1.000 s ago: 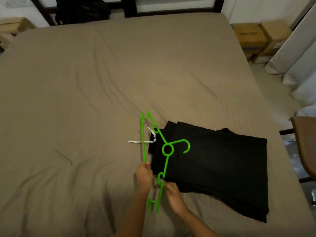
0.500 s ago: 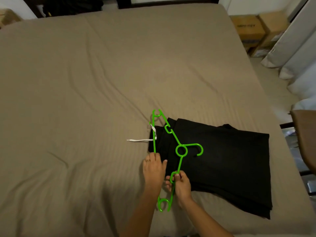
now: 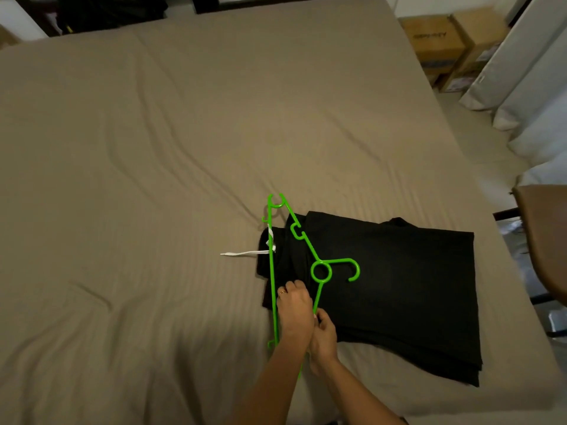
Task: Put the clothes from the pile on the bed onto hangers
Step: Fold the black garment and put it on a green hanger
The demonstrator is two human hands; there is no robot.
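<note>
Right hand (image 3: 323, 335) pinches green hanger (image 3: 308, 244) arm, left hand (image 3: 294, 308) fingers curl onto folded black garment (image 3: 399, 286) on bed (image 3: 153, 148) under hanger, grip unclear; risk: layers bunch or white drawstring (image 3: 242, 253) snags during threading.

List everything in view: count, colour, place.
bed: one, tan sheet, fills most of the view
black clothes: one folded stack, black, near right part of the bed
green hanger: one, green, lying across the stack's left end
white strip: one, white, sticking out from the stack's left edge onto the sheet
cardboard boxes: at least two, brown, on the floor past the bed's far right corner
curtains: several folds, pale grey, along the right edge
brown surface: one, brown, right edge, cut off
dark heap: one, black, beyond the bed's far left
left hand: on the black clothes inside the hanger's frame; grip unclear
right hand: beside it, pinching the hanger's sloped arm
</note>
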